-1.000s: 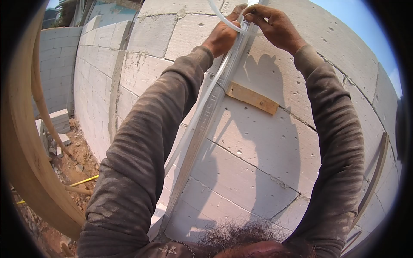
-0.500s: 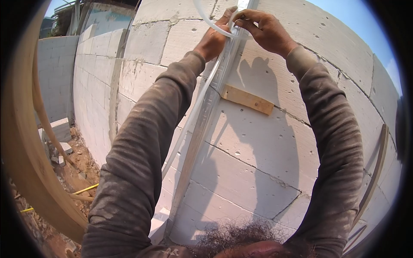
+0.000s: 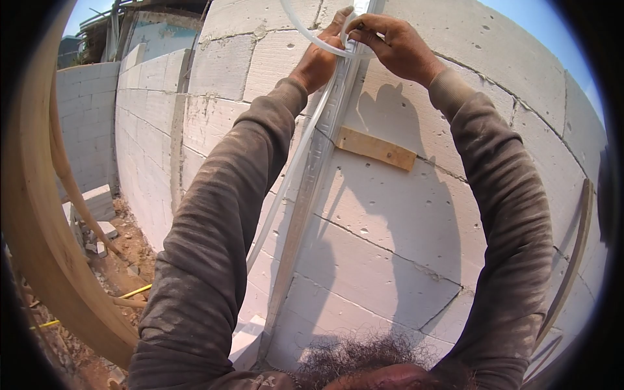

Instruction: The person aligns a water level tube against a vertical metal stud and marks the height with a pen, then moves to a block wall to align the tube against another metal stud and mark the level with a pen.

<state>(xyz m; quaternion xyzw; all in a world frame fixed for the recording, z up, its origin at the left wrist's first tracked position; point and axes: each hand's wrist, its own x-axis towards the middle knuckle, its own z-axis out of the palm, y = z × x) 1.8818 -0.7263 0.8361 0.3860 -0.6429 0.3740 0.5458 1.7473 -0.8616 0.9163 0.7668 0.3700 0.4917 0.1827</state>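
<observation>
A clear flexible tube [image 3: 301,153] runs up beside a long metal channel [image 3: 320,146] that stands against the block wall. Near the channel's top, my left hand [image 3: 320,60] is closed around the tube, which loops over it. My right hand [image 3: 400,47] is pinched at the tube close to the left fingers, its thumb and forefinger together. Exactly what lies between the right fingertips is too small to tell. Below the hands, a short wooden piece [image 3: 376,148] sticks out from the channel across the wall.
Pale block wall [image 3: 409,214] fills the middle and right. Curved-looking timber [image 3: 49,260] and a thinner pole [image 3: 68,175] stand at left. Rubble and block pieces [image 3: 97,203] lie on the ground at lower left, with a yellow line [image 3: 136,292]. A wooden strip [image 3: 569,273] leans at right.
Both hands have shifted slightly left in the view, together with the channel and tube loop, as the camera view moved. Their hold on the tube looks the same.
</observation>
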